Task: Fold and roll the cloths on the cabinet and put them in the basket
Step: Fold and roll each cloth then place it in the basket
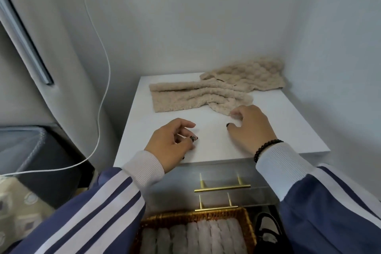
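Fingers on my right hand point(248, 128) are bent a little and touch the near corner of the cloth point(198, 97), but I cannot tell if they pinch it yet. My left hand point(173, 142) hangs loose just over the cabinet point(288, 130), with its fingers softly curled and nothing in them. That cloth is tan and bumpy. It lies in a long, crooked strip across the far part of the white top, and it is bunched and wrinkled. A second cloth point(247, 74) sits behind it in the far right corner, against the wall. The basket point(198, 215) is down near me, below the drawers, and it already has a row of pale rolls point(195, 237) in it. I think the job now is to get the near cloth flat. To do it well, I should take one corner in each hand and pull it toward me onto the bare white part. Then I should smooth the wrinkles out before I fold. The edges should line up, or the roll will come out lumpy. I should roll it tight so it fits beside the others.
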`<action>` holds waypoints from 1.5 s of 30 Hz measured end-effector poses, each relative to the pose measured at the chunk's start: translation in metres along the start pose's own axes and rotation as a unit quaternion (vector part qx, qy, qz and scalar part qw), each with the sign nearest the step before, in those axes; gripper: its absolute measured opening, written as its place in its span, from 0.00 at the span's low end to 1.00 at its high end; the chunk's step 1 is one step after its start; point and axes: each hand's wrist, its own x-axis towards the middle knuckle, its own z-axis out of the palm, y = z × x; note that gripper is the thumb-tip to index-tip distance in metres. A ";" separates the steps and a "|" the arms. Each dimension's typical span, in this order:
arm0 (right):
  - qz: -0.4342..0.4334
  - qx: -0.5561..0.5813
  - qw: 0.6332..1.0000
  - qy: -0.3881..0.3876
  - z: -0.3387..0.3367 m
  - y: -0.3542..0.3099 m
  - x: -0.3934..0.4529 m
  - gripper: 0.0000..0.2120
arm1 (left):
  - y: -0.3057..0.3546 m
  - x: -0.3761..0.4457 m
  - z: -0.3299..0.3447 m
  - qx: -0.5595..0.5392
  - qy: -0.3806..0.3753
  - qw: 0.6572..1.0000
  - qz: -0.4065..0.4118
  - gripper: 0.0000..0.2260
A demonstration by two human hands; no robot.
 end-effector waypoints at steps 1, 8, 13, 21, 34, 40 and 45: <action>0.008 -0.019 1.000 0.004 0.000 0.002 0.009 0.19 | 0.002 0.009 0.001 0.004 -0.001 1.000 0.006 0.14; 0.035 -0.122 0.992 0.027 0.006 0.002 0.035 0.24 | 0.011 0.052 0.013 0.002 -0.006 0.999 0.053 0.16; -0.038 -0.105 0.992 0.060 0.000 -0.010 0.035 0.06 | 0.008 0.080 0.020 0.097 0.008 0.990 0.105 0.21; -0.098 0.302 0.942 0.113 -0.039 -0.046 0.027 0.04 | 0.001 0.087 0.026 0.194 0.103 0.942 0.254 0.09; -0.125 0.520 0.840 0.092 -0.048 -0.079 0.026 0.13 | 0.018 0.056 -0.021 0.001 0.190 0.959 0.212 0.08; -0.060 0.372 0.917 0.134 -0.044 -0.071 0.042 0.15 | 0.026 0.051 -0.044 -0.075 0.161 0.957 0.230 0.07; -0.159 0.211 0.964 -0.019 -0.037 -0.080 0.041 0.21 | 0.032 0.045 -0.055 -0.150 0.129 0.963 0.181 0.08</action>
